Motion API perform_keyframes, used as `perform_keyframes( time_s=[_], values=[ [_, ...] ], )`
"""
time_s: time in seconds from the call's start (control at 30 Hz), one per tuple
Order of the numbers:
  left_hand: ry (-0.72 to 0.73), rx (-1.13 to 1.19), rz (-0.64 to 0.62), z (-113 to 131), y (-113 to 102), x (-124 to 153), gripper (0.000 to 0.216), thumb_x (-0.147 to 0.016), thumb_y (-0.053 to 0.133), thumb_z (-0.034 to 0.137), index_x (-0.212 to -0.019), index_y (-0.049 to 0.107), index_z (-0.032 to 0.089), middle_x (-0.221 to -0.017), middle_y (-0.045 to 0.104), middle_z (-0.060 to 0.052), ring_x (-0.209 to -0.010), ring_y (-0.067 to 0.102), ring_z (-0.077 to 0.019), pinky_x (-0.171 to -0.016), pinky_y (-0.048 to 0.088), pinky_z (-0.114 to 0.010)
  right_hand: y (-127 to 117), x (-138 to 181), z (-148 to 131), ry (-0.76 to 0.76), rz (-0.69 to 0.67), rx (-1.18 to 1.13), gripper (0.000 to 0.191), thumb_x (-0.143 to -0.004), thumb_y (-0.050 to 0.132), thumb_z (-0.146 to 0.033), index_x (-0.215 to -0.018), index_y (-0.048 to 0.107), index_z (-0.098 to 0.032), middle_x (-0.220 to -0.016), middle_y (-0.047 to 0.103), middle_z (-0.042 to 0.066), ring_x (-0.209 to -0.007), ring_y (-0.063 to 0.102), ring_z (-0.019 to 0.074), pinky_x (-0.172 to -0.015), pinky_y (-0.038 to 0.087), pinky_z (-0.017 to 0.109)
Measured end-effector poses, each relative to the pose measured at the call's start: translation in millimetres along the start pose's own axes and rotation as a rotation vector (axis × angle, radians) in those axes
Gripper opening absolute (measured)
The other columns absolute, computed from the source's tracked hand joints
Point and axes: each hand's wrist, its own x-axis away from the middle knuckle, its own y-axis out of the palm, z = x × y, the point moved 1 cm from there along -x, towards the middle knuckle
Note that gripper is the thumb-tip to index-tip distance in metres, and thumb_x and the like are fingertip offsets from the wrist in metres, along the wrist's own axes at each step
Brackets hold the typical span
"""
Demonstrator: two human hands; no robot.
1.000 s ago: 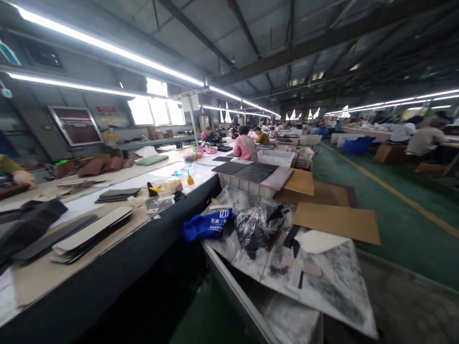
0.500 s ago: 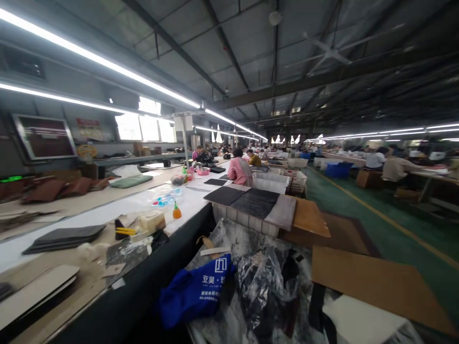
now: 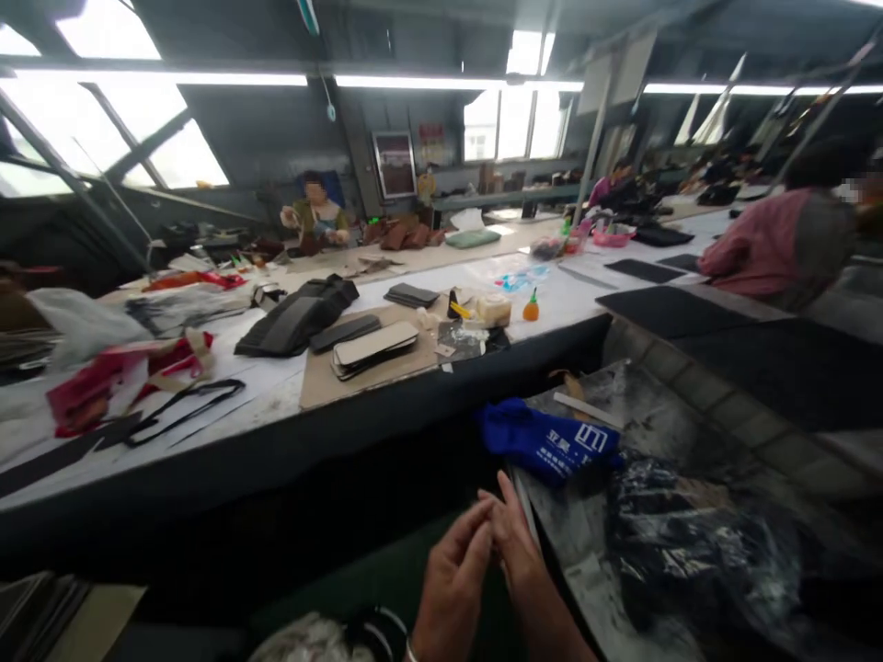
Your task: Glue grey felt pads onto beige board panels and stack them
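Note:
In the lower middle of the head view my hands meet in front of me, above the dark gap below the table edge. My left hand (image 3: 453,572) is closed, its thumb and fingers pressed against the fingers of the other hand; what lies between them, if anything, is hidden. My right hand (image 3: 514,542) has its fingers stretched out, one of them standing apart, and no object shows in it. A blue cloth bag with white print (image 3: 544,441) lies just beyond them, nearest to my right hand. Clear crinkled plastic (image 3: 680,524) covers dark material to the right.
A long white-topped table (image 3: 276,391) runs across, bearing grey stacked pieces (image 3: 303,313), pale flat panels (image 3: 376,345), an orange-bodied bottle (image 3: 531,305) and red straps (image 3: 131,377). One co-worker (image 3: 317,216) sits across it; another in pink (image 3: 765,244) is at right.
The view has swung left and down, so the left part of the table and a co-worker behind it now show. Both my hands have come into view, touching each other.

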Motion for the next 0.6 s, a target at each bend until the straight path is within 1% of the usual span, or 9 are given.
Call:
perform_keyframes(
  time_s=[0.07,0.17,0.23,0.3,0.37,0.43,0.47,0.53,0.6],
  values=[
    [-0.050,0.054,0.028,14,-17,-11,0.041,-0.069,0.062,0.045,-0.096,0.066,0.014,-0.091,0.068,-0.008,-0.080,0.061,-0.0178,-0.071,0.050,-0.028,13,-13,-2,0.068,-0.059,-0.039,0.081,-0.072,0.049,-0.065,-0.139,0.020,-0.028,-0.132,0.042,0.009,-0.114,0.047,0.0221,-0.090,0.040,0.035],
    [-0.144,0.102,0.046,24,-48,-37,0.031,-0.063,0.068,0.039,-0.077,0.068,0.011,-0.060,0.063,-0.003,-0.053,0.054,-0.0099,-0.052,0.043,-0.022,35,-41,-8,0.169,-0.190,-0.050,0.083,-0.068,0.055,-0.064,-0.135,0.029,-0.024,-0.122,0.049,0.012,-0.095,0.057,0.0215,-0.078,0.045,0.035],
    [-0.203,0.113,0.038,22,-71,-59,0.032,-0.058,0.070,0.040,-0.069,0.066,0.010,-0.052,0.059,-0.002,-0.046,0.051,-0.0093,-0.045,0.039,-0.022,47,-66,-12,0.213,-0.300,-0.030,0.074,-0.068,0.060,-0.057,-0.129,0.038,-0.022,-0.114,0.054,0.011,-0.092,0.057,0.0202,-0.078,0.044,0.034],
    [-0.258,0.102,0.019,15,-96,-85,0.035,-0.055,0.070,0.043,-0.064,0.062,0.010,-0.051,0.057,-0.002,-0.042,0.051,-0.0107,-0.042,0.037,-0.023,56,-97,-14,0.244,-0.398,0.024,0.063,-0.067,0.065,-0.050,-0.120,0.048,-0.020,-0.107,0.058,0.008,-0.095,0.056,0.0196,-0.082,0.042,0.032],
    [-0.308,0.074,-0.020,4,-121,-116,0.037,-0.056,0.068,0.047,-0.062,0.057,0.012,-0.051,0.056,-0.001,-0.041,0.050,-0.0109,-0.041,0.034,-0.023,63,-136,-9,0.294,-0.445,0.131,0.055,-0.064,0.069,-0.048,-0.109,0.056,-0.019,-0.100,0.061,0.007,-0.092,0.057,0.0183,-0.078,0.043,0.029],
    [-0.324,0.021,-0.063,-5,-148,-150,0.037,-0.058,0.065,0.050,-0.059,0.051,0.015,-0.049,0.051,0.001,-0.042,0.044,-0.0086,-0.043,0.030,-0.022,68,-180,1,0.351,-0.427,0.256,0.053,-0.060,0.071,-0.049,-0.100,0.060,-0.017,-0.091,0.062,0.006,-0.081,0.058,0.0155,-0.068,0.043,0.024],
    [-0.309,-0.014,-0.071,-7,-162,-167,0.038,-0.060,0.063,0.051,-0.058,0.047,0.017,-0.048,0.047,0.003,-0.043,0.040,-0.0074,-0.044,0.029,-0.022,72,-203,6,0.369,-0.388,0.306,0.052,-0.058,0.071,-0.051,-0.096,0.061,-0.016,-0.086,0.063,0.005,-0.074,0.058,0.0139,-0.062,0.042,0.022],
    [-0.259,-0.106,-0.066,-10,-192,-199,0.042,-0.064,0.058,0.056,-0.055,0.041,0.018,-0.048,0.039,0.005,-0.046,0.034,-0.0074,-0.047,0.028,-0.022,81,-248,13,0.401,-0.248,0.347,0.051,-0.057,0.069,-0.055,-0.089,0.062,-0.016,-0.078,0.062,0.004,-0.065,0.057,0.0116,-0.054,0.039,0.020],
    [-0.231,-0.223,-0.031,-11,-224,-223,0.045,-0.068,0.050,0.060,-0.053,0.037,0.019,-0.050,0.036,0.004,-0.050,0.035,-0.0092,-0.050,0.029,-0.023,91,-286,14,0.433,-0.082,0.325,0.049,-0.057,0.066,-0.058,-0.084,0.061,-0.017,-0.073,0.060,0.003,-0.060,0.056,0.0104,-0.052,0.038,0.020]
  ],
)
